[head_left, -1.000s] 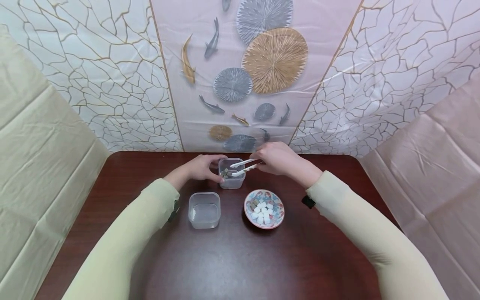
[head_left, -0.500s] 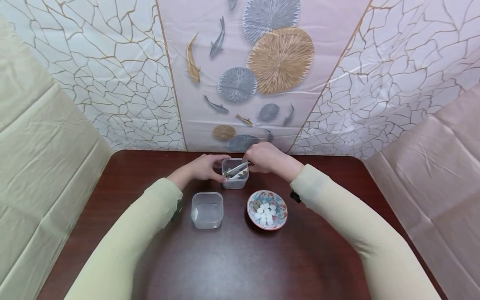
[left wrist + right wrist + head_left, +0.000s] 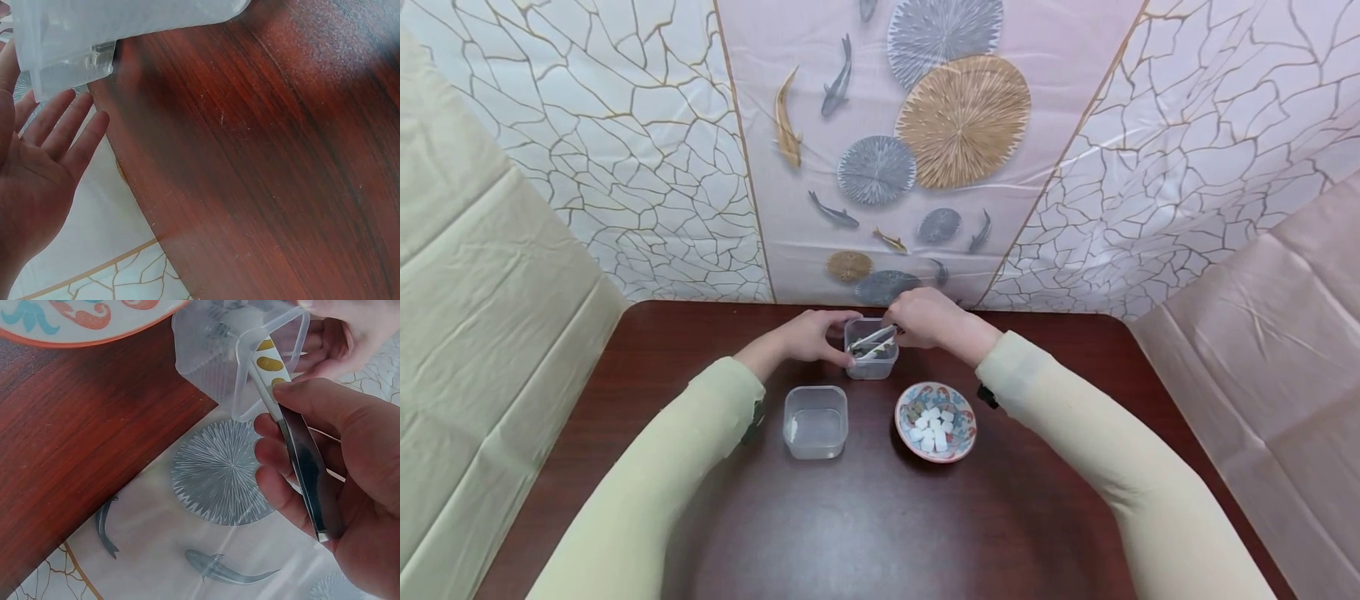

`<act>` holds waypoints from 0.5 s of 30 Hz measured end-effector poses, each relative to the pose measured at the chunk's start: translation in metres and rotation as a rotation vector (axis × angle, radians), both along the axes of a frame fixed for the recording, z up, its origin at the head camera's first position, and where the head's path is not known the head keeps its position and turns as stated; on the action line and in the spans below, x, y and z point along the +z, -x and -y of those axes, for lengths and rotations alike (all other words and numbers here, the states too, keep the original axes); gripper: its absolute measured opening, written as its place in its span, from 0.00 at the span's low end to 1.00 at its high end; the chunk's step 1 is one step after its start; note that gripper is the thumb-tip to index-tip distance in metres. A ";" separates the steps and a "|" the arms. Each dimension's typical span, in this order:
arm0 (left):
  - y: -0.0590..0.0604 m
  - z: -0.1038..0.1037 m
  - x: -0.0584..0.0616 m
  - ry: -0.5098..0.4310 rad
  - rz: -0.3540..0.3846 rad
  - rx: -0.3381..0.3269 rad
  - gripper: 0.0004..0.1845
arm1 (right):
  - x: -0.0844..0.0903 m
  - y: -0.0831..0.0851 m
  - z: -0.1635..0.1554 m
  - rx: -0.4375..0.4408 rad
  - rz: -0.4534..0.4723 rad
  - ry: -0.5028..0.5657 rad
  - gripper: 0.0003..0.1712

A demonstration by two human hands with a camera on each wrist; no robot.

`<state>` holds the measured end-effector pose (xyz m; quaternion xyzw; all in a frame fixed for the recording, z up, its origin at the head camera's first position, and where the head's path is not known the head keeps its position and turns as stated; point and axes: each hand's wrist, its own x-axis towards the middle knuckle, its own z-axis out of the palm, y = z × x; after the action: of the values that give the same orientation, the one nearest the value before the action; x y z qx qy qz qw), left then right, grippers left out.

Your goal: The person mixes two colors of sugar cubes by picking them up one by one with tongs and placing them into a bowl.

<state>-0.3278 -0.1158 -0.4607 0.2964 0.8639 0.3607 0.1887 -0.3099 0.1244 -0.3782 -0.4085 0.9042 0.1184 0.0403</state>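
Head view. Dark wooden table (image 3: pixel 880 517), patterned plastic sheeting behind it. Far centre: small clear plastic container (image 3: pixel 872 360) with a few dark pieces inside. Left hand (image 3: pixel 811 335) cupped against its left wall, fingers at the rim. Right hand (image 3: pixel 925 317) at its right side, gripping white-tipped tongs (image 3: pixel 872 342) whose ends reach down into the container. Nearer the person: a second clear container (image 3: pixel 815 422), apart from the first, and to its right a patterned dish (image 3: pixel 936 421) holding white cubes and some dark pieces. Both arms in pale green sleeves.

Left wrist view. Left hand (image 3: pixel 37 169) with palm showing and fingers straight and relaxed; fingertips (image 3: pixel 75 103) just beside the clear container's (image 3: pixel 119 31) wall. Whether they touch it cannot be told here. Table surface (image 3: pixel 262 162) fills the rest.

Right wrist view. Right hand (image 3: pixel 337 469) curled around the tongs (image 3: pixel 294 437), thumb pressing the top arm; metal handle, white ends with yellow spots entering the clear container (image 3: pixel 250 350). Rim of the patterned dish (image 3: pixel 94 325) at upper left. The other hand (image 3: pixel 340 334) lies behind the container.
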 end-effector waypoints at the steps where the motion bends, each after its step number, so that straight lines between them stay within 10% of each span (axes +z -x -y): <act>1: 0.000 0.000 0.000 -0.001 0.001 0.000 0.46 | 0.000 0.000 0.000 0.004 0.002 0.002 0.08; 15: 0.001 0.002 -0.001 0.021 -0.062 -0.031 0.46 | -0.003 -0.001 0.002 -0.003 0.011 -0.048 0.11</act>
<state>-0.3292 -0.1181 -0.4620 0.3186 0.8684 0.3395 0.1706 -0.3092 0.1223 -0.3815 -0.4065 0.9015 0.1378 0.0555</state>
